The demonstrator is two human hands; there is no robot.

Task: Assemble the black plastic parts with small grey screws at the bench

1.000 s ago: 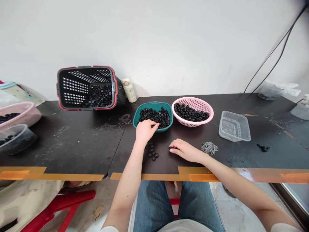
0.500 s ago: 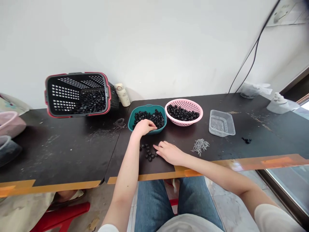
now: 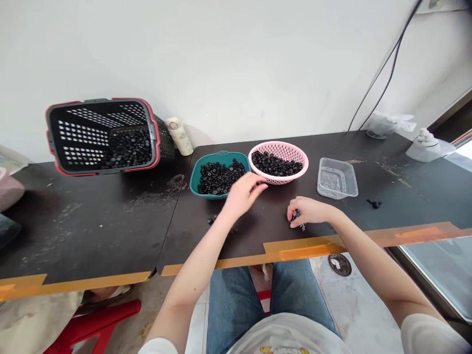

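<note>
My left hand hovers over the table just in front of the pink basket, its fingers bent and pinched toward the thumb. What they hold, if anything, is too small to make out. Lower to the right, my right hand curls its fingers and thumb round part of a pile of small grey metal pins on the table. The teal basin, left of my left hand, holds many small black round parts. A few loose black parts lie beside my left forearm, which hides others.
A dark basket with a red rim lies tipped at the back left, black parts inside. Next to it leans a white bottle. A clear plastic tub, small black scraps and a pump bottle are on the right.
My left hand has left the teal basin and moved right, toward the pink basket. My right hand has gone from the loose black parts to the pin pile. The view has shifted slightly.
</note>
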